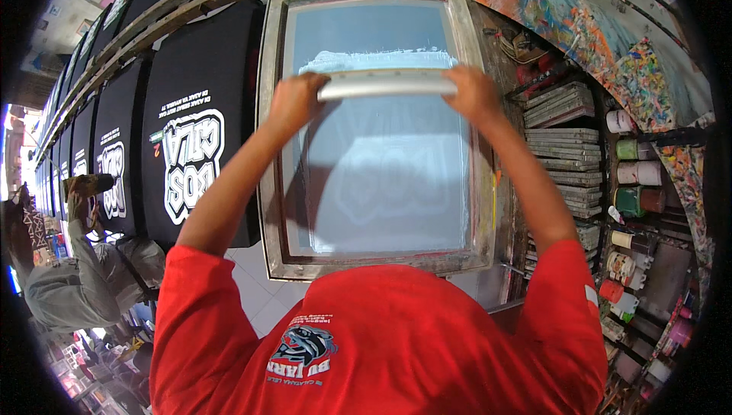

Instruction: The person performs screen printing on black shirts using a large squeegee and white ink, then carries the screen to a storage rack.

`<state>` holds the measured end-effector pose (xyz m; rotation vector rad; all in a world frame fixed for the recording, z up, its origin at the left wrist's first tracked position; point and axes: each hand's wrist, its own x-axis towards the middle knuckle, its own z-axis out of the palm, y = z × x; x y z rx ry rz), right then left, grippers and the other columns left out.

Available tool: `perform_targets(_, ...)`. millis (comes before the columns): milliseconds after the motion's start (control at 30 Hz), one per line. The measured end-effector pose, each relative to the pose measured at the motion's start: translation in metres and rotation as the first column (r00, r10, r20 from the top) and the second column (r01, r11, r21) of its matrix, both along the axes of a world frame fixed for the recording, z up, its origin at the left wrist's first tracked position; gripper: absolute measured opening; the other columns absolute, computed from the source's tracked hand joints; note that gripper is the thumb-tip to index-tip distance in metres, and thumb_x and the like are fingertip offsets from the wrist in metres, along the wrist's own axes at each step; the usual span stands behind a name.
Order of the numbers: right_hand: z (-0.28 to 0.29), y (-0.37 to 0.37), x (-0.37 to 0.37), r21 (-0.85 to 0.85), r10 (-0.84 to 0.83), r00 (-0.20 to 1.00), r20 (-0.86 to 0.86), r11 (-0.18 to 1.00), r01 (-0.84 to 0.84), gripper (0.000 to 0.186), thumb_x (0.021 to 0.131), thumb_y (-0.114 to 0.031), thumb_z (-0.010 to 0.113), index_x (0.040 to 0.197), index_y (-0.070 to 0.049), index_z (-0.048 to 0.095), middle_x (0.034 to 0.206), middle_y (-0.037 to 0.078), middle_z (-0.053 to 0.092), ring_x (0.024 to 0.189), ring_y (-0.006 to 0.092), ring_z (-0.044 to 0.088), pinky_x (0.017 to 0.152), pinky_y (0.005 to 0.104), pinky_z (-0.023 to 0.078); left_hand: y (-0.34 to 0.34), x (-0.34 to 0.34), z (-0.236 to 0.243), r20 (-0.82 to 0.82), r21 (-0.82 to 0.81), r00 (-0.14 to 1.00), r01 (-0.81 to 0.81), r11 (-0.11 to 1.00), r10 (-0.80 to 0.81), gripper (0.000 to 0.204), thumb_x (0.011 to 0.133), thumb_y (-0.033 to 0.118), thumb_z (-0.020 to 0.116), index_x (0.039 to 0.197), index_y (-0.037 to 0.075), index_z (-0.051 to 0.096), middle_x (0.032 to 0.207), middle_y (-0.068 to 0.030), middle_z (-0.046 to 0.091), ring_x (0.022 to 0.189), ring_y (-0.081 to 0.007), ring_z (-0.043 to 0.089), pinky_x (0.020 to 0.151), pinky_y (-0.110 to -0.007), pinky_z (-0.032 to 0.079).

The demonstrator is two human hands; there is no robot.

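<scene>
A screen-printing frame (269,186) with wooden sides and a blue-grey mesh (358,28) lies in front of me. Across its upper half runs a long, pale squeegee (385,86). My left hand (294,102) is closed around the squeegee's left end, while my right hand (474,95) grips the right end. Just beyond the blade, a ragged band of white ink (381,58) stretches over the mesh. Faint large lettering shows through the mesh on the near side of the squeegee. The squeegee's lower edge is hidden from this angle.
Black shirts (126,121) with white prints lie in a row at the left, beneath a long wooden rail (191,5). Another person's hand (76,190) holds a dark object there. Stacked frames (564,163) and paint tubs (639,173) line the right side, beside a paint-splattered surface (587,26).
</scene>
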<state>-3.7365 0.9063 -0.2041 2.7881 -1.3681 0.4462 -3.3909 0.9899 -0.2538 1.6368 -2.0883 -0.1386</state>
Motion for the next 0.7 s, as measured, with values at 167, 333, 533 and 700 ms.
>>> perform_targets(167,0.066,-0.053,0.024,0.165,0.082,0.995,-0.057,0.984,-0.072,0.026,0.069,-0.026,0.079,0.084,-0.007,0.071,0.080,0.017,0.068,0.077,0.0364,0.067,0.072,0.0464,0.052,-0.053,0.031,0.056,-0.070,0.081,0.993,0.101,0.992,-0.095,0.026,0.072,0.020,0.077,0.091,0.004,0.072,0.082,-0.0188,0.070,0.080,-0.0364,0.068,0.075,-0.044,0.054)
perform_targets(333,0.106,0.059,-0.002,0.172,-0.020,0.998,-0.055,0.985,0.029,0.029,0.069,-0.029,0.080,0.090,-0.011,0.073,0.088,0.016,0.070,0.082,0.0352,0.067,0.075,0.0447,0.052,0.060,0.000,0.091,-0.108,-0.024,0.990,0.085,0.996,-0.087,0.027,0.074,0.015,0.075,0.099,0.006,0.070,0.082,-0.0163,0.068,0.078,-0.0349,0.067,0.071,-0.043,0.053)
perform_targets(533,0.055,0.250,-0.061,0.079,0.011,0.999,-0.039,0.997,-0.008,0.038,0.066,-0.005,0.073,0.103,-0.008,0.070,0.104,0.011,0.069,0.100,0.0312,0.064,0.086,0.0421,0.051,0.256,-0.056,0.047,-0.191,0.128,0.981,0.048,0.991,-0.023,0.042,0.067,0.008,0.078,0.108,0.005,0.065,0.106,-0.0149,0.066,0.098,-0.0349,0.064,0.083,-0.043,0.053)
perform_targets(700,0.003,0.329,-0.077,0.049,-0.047,0.999,0.009,0.998,0.046,0.046,0.061,0.002,0.067,0.106,-0.006,0.068,0.107,0.009,0.067,0.102,0.0303,0.062,0.088,0.0419,0.051,0.323,-0.081,0.006,-0.220,0.074,0.975,0.044,0.996,-0.027,0.050,0.067,0.010,0.078,0.114,0.004,0.063,0.115,-0.0159,0.063,0.108,-0.0356,0.061,0.092,-0.044,0.050)
